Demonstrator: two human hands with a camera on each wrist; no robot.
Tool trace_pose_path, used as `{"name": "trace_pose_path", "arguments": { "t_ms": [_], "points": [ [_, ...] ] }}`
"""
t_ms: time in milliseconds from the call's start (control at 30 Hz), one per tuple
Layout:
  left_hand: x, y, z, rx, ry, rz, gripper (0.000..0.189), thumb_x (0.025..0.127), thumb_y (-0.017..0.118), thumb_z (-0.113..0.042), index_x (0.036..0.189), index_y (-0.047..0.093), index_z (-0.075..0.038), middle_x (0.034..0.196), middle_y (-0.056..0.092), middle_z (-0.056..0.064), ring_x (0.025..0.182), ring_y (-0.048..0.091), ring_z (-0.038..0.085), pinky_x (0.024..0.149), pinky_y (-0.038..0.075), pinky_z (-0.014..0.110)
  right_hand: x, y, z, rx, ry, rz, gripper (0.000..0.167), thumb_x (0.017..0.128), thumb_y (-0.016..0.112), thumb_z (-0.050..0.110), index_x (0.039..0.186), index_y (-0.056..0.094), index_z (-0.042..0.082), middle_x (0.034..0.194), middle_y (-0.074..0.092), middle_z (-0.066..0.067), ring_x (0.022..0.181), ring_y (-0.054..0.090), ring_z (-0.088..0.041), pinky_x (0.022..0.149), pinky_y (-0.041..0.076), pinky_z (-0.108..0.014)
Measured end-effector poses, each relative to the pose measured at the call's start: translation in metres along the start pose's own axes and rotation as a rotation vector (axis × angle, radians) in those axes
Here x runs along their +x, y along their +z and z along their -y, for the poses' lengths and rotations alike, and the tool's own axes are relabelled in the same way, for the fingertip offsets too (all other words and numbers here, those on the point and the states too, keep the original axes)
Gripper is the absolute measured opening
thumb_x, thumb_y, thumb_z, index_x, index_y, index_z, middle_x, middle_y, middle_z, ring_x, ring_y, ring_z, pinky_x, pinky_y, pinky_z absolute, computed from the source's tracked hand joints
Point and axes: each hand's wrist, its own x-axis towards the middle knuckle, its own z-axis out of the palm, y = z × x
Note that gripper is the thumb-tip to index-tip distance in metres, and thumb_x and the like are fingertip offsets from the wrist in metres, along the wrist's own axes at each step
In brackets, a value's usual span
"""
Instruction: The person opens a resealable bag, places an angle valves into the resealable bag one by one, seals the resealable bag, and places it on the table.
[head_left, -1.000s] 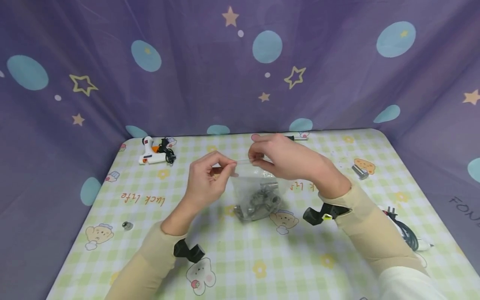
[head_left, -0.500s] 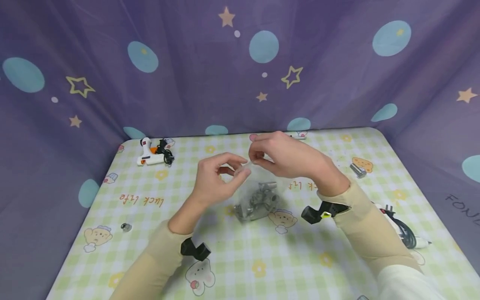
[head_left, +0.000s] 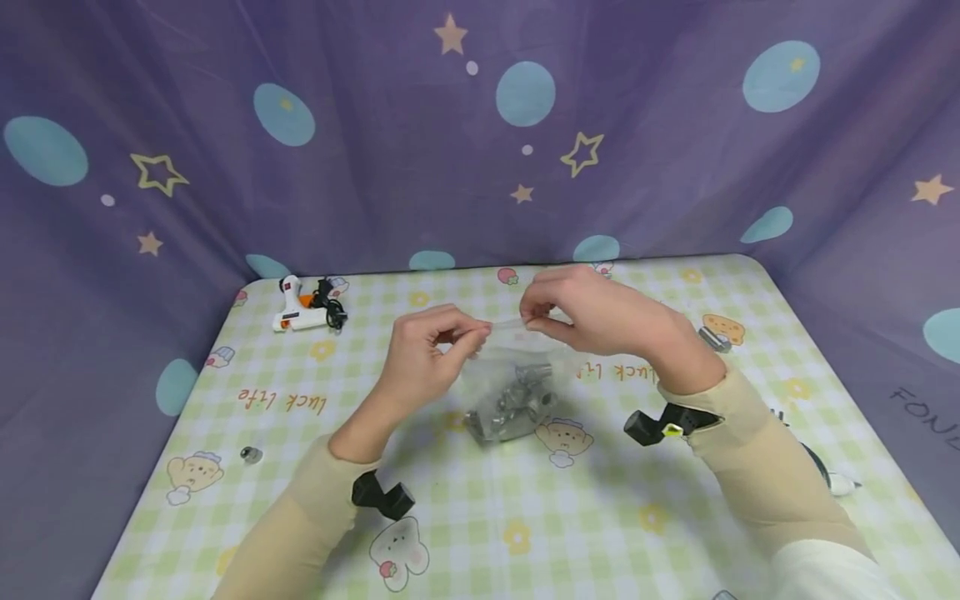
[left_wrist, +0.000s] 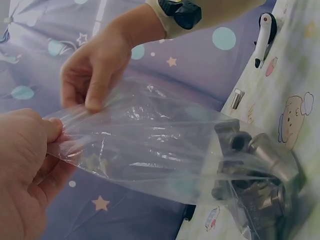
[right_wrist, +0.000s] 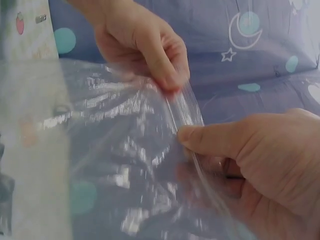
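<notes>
A clear plastic zip bag (head_left: 491, 371) is stretched between both hands, its lower end on the table. Grey metal fittings (left_wrist: 267, 155) lie bunched in its bottom, some looking like sockets. My left hand (head_left: 427, 350) pinches the bag's top edge near one corner between thumb and fingers. Farther right along the same edge, my right hand (head_left: 600, 312) pinches the bag too. In the right wrist view, the seal strip (right_wrist: 200, 167) runs between the two thumbs. Whether the seal is fully pressed together I cannot tell.
A white glue gun (head_left: 300, 317) with a black cord lies at the back left. Near the left edge sits a small metal fitting (head_left: 251, 455). A bolt (left_wrist: 237, 98) lies to the right. The right forearm partly covers a corded white tool (head_left: 842, 484).
My left hand let its fingers part and slid right toward the other hand, then pinched the bag's edge again. My right hand has shifted slightly right along the top, still pinching.
</notes>
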Motion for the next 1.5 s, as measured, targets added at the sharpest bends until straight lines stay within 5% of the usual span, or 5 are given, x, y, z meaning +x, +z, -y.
{"name": "trace_pose_path", "arguments": {
  "t_ms": [1133,1367,1500],
  "points": [
    [-0.003,-0.002,0.010,-0.084,-0.072,-0.047,0.017,0.093,0.079,0.000,0.076,0.076,-0.003,0.075,0.076,0.007,0.085,0.081,0.026,0.073,0.066,0.023,-0.052,-0.007,-0.032,-0.071,0.047,-0.090,0.014,0.095,0.078,0.005,0.097,0.076,0.020,0.093,0.068,0.011,0.082,0.059,-0.002,0.072,0.054,-0.030],
    [-0.004,-0.003,0.009,-0.074,-0.065,-0.051,0.017,0.093,0.079,0.000,0.077,0.077,-0.004,0.075,0.076,0.007,0.083,0.080,0.025,0.073,0.066,0.023,-0.056,-0.009,-0.034,-0.080,0.030,-0.107,0.017,0.093,0.079,0.003,0.097,0.076,0.019,0.093,0.068,0.011,0.079,0.061,-0.001,0.095,0.060,-0.040],
    [-0.002,-0.003,0.009,-0.078,-0.064,-0.036,0.016,0.094,0.078,-0.001,0.078,0.078,-0.004,0.077,0.077,0.008,0.076,0.078,0.022,0.071,0.066,0.024,-0.060,-0.009,-0.035,-0.086,0.027,-0.118,0.020,0.093,0.079,0.000,0.097,0.075,0.019,0.092,0.066,0.012,0.079,0.061,0.000,0.082,0.060,-0.033]
  ]
}}
